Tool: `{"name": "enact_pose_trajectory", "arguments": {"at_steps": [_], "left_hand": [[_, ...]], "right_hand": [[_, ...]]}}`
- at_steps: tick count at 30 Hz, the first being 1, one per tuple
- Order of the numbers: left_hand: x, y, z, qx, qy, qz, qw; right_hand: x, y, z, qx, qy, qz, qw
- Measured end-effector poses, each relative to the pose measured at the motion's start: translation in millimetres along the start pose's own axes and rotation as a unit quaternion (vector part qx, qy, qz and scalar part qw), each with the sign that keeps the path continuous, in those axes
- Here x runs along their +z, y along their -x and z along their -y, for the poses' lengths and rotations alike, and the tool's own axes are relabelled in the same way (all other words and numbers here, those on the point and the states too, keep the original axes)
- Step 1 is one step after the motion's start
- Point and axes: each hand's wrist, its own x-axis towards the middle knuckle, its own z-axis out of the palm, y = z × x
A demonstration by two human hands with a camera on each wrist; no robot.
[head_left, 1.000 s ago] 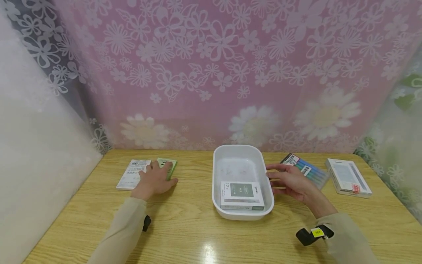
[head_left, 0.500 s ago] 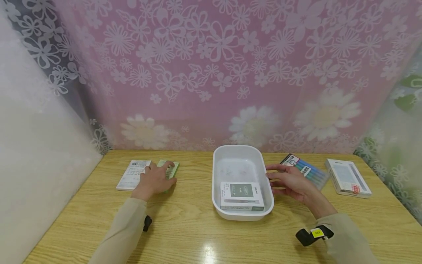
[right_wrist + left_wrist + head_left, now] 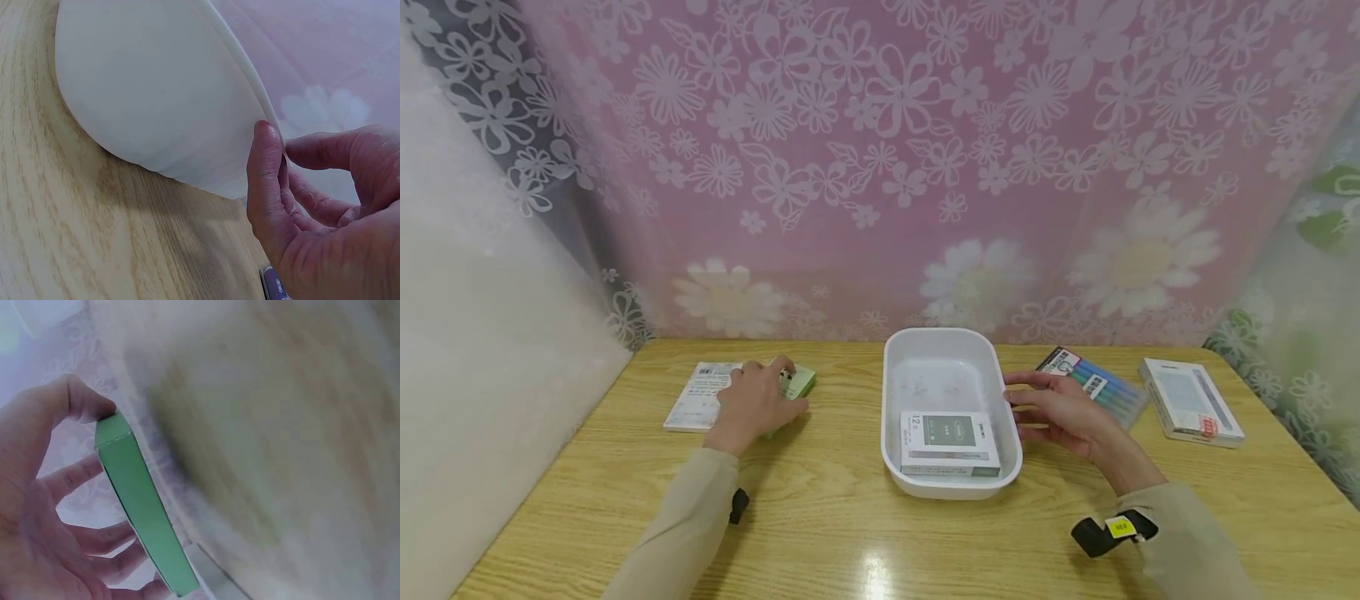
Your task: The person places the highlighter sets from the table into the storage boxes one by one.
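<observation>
Light wooden table (image 3: 850,533), pink flowered curtain (image 3: 880,167) behind. White oval plastic tub (image 3: 951,367) at centre, long axis running away from the person; a white-and-green flat box (image 3: 950,442) lies flat in its near end.

Right hand (image 3: 1060,412) rests against the tub's right wall, fingers straight and relaxed, thumb tip at the rim, holding nothing; likely steadying the tub.

Left hand (image 3: 752,404), left of the tub, grips a thin green flat box (image 3: 796,385) by its edges, thumb on one corner (image 3: 81,403). Box is tilted up off the table beside a white flat packet (image 3: 700,398); long axis points away and slightly right.
</observation>
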Motion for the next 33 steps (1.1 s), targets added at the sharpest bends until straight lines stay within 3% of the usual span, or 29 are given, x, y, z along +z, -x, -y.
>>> {"name": "enact_pose_trajectory", "arguments": {"at_steps": [4,14,21,33], "left_hand": [[-3.8,1.0,-2.7,0.021,0.013,-0.017,0.9995],[-11.9,7.0,-14.5,0.123,0.039,-0.043,0.9908],[-19.1,14.3,-26.8,0.141,0.038,-0.056,0.9877],[-25.7,28.5,-54.4,0.205,0.056,-0.079,0.9738]], "right_hand": [[0.1,-0.1,-0.2,-0.001,0.001,0.001,1.000],[0.5,-0.1,-0.7,0.001,0.006,-0.004,1.000],[1.1,0.9,0.0,0.002,0.001,-0.005,1.000],[0.9,0.3,-0.2,0.001,0.002,-0.002,1.000]]}}
